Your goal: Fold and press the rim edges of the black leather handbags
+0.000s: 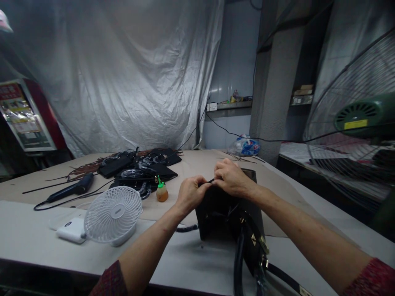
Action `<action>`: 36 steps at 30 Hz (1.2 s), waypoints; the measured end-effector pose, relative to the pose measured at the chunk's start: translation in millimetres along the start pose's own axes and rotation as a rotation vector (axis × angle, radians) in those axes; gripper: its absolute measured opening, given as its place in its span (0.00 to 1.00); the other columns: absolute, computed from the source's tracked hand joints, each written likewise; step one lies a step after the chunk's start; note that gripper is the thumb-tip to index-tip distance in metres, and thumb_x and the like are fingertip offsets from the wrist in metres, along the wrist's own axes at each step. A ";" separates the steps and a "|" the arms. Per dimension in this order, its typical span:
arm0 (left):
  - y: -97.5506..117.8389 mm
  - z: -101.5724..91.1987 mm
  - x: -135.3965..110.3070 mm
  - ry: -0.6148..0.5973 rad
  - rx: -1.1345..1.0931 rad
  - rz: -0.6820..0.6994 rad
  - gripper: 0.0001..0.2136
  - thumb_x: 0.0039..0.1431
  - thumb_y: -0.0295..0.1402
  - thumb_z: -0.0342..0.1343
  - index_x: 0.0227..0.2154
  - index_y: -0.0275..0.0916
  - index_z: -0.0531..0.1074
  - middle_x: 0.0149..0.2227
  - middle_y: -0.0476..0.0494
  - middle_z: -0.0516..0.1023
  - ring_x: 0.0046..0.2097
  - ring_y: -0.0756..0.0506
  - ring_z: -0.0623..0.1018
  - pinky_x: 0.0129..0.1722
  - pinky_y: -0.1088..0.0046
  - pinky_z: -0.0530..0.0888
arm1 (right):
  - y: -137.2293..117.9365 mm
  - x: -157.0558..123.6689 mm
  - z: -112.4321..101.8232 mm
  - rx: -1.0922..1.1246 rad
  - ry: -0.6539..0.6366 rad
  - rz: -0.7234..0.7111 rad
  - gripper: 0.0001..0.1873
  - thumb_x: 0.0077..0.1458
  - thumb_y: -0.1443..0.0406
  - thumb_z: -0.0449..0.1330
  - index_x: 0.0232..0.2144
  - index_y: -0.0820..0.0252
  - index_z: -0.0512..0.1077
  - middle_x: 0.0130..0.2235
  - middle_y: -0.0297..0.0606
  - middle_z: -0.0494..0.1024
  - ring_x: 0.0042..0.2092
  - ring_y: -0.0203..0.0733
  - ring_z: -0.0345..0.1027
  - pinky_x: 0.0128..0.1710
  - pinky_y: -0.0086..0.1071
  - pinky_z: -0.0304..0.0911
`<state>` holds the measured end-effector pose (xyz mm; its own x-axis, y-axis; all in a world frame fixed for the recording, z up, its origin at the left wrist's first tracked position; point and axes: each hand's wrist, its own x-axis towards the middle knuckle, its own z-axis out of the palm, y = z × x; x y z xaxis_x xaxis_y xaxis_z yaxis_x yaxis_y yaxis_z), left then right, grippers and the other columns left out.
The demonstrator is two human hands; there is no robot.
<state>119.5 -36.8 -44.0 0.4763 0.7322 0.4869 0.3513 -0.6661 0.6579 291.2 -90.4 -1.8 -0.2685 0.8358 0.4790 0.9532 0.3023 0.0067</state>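
A black handbag [212,218] with gold-coloured fittings stands near the table's front edge, its handles hanging toward me. My left hand [193,192] pinches the bag's upper edge between thumb and fingers. Right beside it, my right hand [230,177] is closed on the same edge, thumb against the rim. The fingertips of both hands nearly meet there. A dark strap end [187,228] sticks out at the bag's left side. Whatever lies inside the bag is too dark to make out.
Left of the bag are a small white fan [113,214], a white power bank [71,230] and a green-capped bottle [161,192]. Farther back lie black bags [145,172] and a dark corded tool [72,188]. A large fan [354,115] stands at right.
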 end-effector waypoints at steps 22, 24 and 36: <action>1.9 -1.2 -9.8 -0.009 0.037 0.040 0.09 0.56 0.36 0.54 0.27 0.38 0.75 0.24 0.51 0.74 0.29 0.51 0.71 0.30 0.77 0.63 | 47.6 -13.2 -10.6 0.092 0.004 0.067 0.05 0.48 0.69 0.63 0.22 0.59 0.73 0.41 0.37 0.75 0.45 0.42 0.64 0.46 0.33 0.58; 2.0 -0.9 -10.5 -0.001 0.027 0.040 0.09 0.56 0.36 0.54 0.26 0.38 0.75 0.24 0.51 0.74 0.29 0.51 0.71 0.29 0.77 0.63 | 49.2 -12.0 -8.9 0.110 -0.002 0.094 0.05 0.48 0.70 0.62 0.21 0.59 0.72 0.39 0.36 0.76 0.43 0.40 0.66 0.45 0.31 0.58; -4.3 -2.1 -5.6 0.038 0.068 0.010 0.10 0.56 0.38 0.54 0.27 0.38 0.75 0.25 0.50 0.75 0.30 0.50 0.72 0.30 0.77 0.65 | 46.0 -5.8 -5.4 0.097 -0.003 0.217 0.03 0.45 0.68 0.61 0.22 0.59 0.72 0.32 0.34 0.75 0.35 0.36 0.67 0.36 0.26 0.58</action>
<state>113.6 -37.8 -48.3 0.4497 0.7293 0.5157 0.4015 -0.6808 0.6127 337.3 -83.9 0.5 -0.0593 0.8872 0.4575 0.9709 0.1578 -0.1802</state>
